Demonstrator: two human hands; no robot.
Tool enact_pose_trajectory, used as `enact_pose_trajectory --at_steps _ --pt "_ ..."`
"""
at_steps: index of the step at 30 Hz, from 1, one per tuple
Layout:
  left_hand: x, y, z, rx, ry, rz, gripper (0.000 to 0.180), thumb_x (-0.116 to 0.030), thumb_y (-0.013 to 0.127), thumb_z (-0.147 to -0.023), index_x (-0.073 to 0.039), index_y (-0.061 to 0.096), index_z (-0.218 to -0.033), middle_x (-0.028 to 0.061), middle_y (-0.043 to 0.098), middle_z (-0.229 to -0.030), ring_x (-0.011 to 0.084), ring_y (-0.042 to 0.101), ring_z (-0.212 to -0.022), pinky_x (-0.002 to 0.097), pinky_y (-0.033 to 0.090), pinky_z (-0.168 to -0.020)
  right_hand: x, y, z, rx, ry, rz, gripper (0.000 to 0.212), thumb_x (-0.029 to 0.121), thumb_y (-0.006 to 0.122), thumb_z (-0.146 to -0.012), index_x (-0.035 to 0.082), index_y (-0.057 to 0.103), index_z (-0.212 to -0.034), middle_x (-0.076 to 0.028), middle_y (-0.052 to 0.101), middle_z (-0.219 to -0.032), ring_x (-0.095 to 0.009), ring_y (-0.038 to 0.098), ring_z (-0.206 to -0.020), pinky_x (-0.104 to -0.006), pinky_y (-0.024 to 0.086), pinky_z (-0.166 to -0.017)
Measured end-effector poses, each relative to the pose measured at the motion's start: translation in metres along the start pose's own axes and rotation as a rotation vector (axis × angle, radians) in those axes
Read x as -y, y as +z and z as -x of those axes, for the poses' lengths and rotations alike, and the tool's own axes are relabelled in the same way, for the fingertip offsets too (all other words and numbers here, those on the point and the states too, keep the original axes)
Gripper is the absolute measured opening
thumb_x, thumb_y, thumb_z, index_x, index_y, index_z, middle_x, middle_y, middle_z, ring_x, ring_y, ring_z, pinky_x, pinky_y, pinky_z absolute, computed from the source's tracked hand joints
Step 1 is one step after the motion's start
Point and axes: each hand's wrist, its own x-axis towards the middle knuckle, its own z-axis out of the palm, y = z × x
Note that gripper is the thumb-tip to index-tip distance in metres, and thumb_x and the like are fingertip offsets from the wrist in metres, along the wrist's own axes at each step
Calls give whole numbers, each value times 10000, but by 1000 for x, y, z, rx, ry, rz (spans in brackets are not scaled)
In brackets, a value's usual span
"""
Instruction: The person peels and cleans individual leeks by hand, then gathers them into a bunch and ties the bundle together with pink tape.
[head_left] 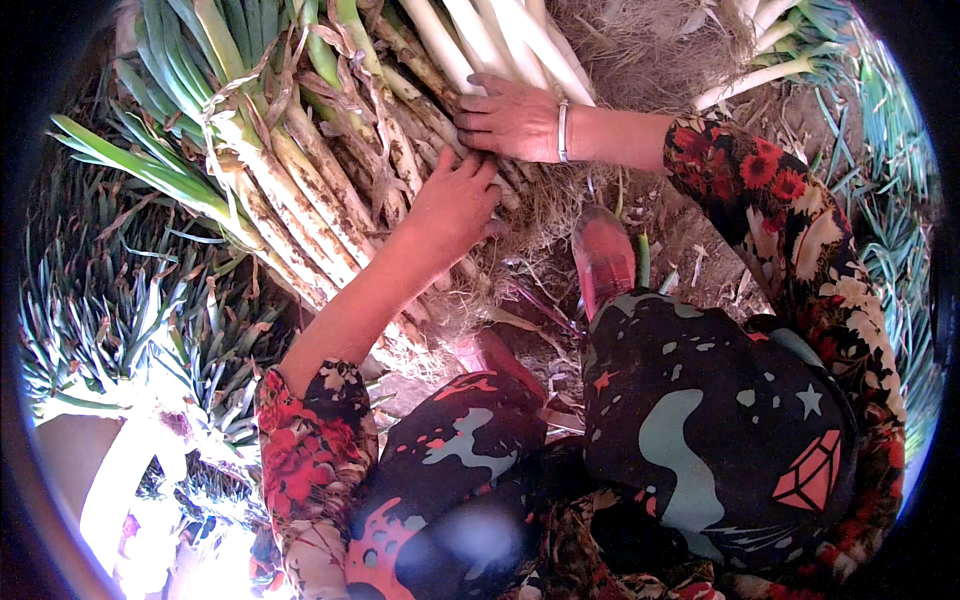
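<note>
A big heap of soil-stained green onions [310,190] with withered outer leaves lies in front of me, leafy tops to the upper left and roots towards me. My left hand [450,215] bends its fingers down over the lower stalks of the heap; its fingertips are partly hidden. Just above it, nearly touching, my right hand [512,120], with a silver bracelet [562,132] at the wrist, curls round a dirty stalk. Several peeled white green onions [500,40] lie right beyond the right hand.
Dry roots [650,50] pile up at the top, beside more white stalks [765,80] at the upper right. Green onions in rows [120,310] stand at the left, with more green leaves [890,200] at the right. My shoe [605,260] rests on littered soil near the roots.
</note>
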Motion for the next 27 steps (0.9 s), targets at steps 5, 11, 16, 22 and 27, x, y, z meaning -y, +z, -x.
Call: enact_pose_trajectory --at_steps 5,11,16,22,27 --pt "0 7 -10 -311 19 15 448 -425 641 -687 -67 585 -951 100 517 -1002 264 440 -1048 454 308 -918 2 -13 -5 164 52 14 317 193 531 -753 139 558 -1064 7 504 -1190 -174 399 -1164 -489 129 -1077" --pt "4 -6 -4 57 7 -10 411 -407 647 -678 -77 588 -914 64 524 -919 222 462 -967 402 342 -833 7 -24 -8 287 100 79 324 250 559 -747 192 565 -1066 29 470 -1207 -162 378 -1172 -516 98 -1073" --pt "4 3 2 -99 -39 -7 343 -358 627 -703 -57 590 -861 60 535 -897 214 477 -931 396 347 -814 6 -13 -2 284 83 94 316 258 607 -686 182 597 -992 25 459 -1191 -161 402 -1135 -510 122 -1072" --pt "8 5 -10 -5 -45 -51 317 -324 611 -733 -43 586 -880 98 540 -973 254 482 -933 406 356 -824 6 -6 4 129 81 44 325 231 611 -635 182 618 -956 18 462 -1184 -169 416 -1120 -504 122 -1078" --pt "8 10 -8 -87 -25 -79 323 -323 608 -747 -49 578 -915 134 535 -999 295 475 -973 411 357 -861 9 -17 -4 289 101 99 287 224 600 -657 187 630 -940 14 464 -1181 -180 411 -1126 -488 120 -1086"
